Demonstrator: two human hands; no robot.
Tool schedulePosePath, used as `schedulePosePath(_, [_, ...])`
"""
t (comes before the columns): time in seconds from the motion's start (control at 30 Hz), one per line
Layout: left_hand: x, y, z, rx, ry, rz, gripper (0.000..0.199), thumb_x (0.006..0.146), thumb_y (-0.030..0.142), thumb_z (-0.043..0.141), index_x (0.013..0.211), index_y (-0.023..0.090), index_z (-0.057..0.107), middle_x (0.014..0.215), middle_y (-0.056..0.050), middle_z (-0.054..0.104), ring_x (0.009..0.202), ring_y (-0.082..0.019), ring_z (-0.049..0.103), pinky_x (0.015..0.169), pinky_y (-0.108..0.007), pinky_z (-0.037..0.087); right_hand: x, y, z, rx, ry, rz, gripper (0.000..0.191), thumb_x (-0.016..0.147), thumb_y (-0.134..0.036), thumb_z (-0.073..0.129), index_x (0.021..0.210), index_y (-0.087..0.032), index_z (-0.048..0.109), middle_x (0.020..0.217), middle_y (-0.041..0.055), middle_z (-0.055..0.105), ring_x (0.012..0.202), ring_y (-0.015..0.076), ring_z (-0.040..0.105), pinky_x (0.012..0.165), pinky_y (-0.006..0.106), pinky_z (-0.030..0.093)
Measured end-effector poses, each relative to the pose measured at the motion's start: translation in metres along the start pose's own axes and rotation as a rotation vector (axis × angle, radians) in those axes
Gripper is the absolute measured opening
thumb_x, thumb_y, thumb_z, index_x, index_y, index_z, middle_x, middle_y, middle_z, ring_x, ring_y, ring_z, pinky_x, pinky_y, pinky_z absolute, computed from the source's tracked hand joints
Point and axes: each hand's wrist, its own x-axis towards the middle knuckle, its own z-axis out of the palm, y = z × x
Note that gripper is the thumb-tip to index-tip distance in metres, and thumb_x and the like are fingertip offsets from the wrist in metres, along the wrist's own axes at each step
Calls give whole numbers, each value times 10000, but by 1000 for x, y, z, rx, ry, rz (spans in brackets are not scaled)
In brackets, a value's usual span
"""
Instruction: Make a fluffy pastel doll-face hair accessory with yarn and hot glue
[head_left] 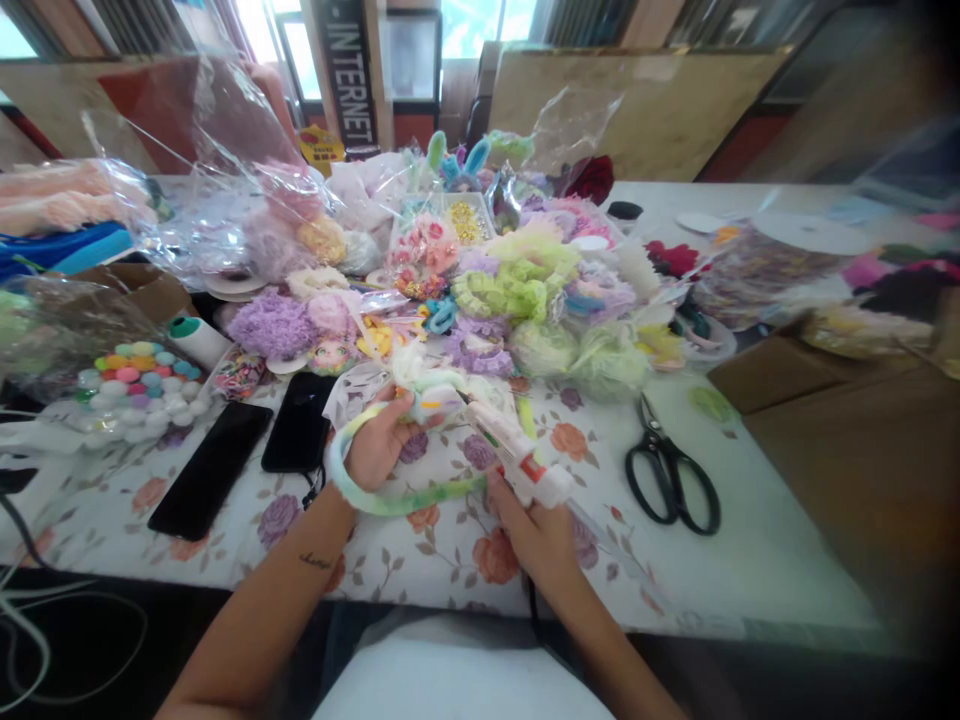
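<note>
My left hand grips a fuzzy pastel green headband that loops around the wrist, with a white and green decoration at its top. My right hand holds a white glue gun with a red label. Its nozzle points up and left at the decoration on the headband. Both hands work just above a table with a floral tablecloth.
Black scissors lie to the right of my hands. Two dark phones lie to the left. A bag of pastel pompoms sits at far left. A heap of frilly hair accessories and plastic bags fills the back.
</note>
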Motion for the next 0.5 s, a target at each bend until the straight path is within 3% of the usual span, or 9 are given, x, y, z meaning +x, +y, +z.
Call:
schedulePosePath(0.13, [0,2,1,-74,6,-14,125,769,239,703,847,204,611,884,-2,706,972,-211,678,788,-335,585,0,-4,-1,-110,42,-115,199,853,-377,570,793,-202,645,658,20,656,590,187,623,564,287,500])
schedulePosePath(0.23, [0,3,1,-108,32,-30,86,776,211,690,818,188,618,872,-4,704,951,-204,682,812,-345,587,2,1,0,-184,56,-332,146,869,-284,542,906,-202,657,856,65,703,715,202,673,673,312,548])
schedulePosePath(0.33, [0,5,1,-155,87,-42,62,775,179,680,793,175,621,863,-1,710,932,-194,685,848,-367,588,0,6,-2,-301,52,-503,234,846,-185,511,1032,-182,653,1030,120,690,859,227,692,751,334,563])
schedulePosePath(0.5, [1,9,1,-176,153,-48,49,794,160,654,765,171,615,900,-15,732,938,-199,687,871,-397,592,-9,4,-27,-340,-9,-557,298,805,-159,534,1074,-186,659,1036,108,691,859,207,695,721,284,566])
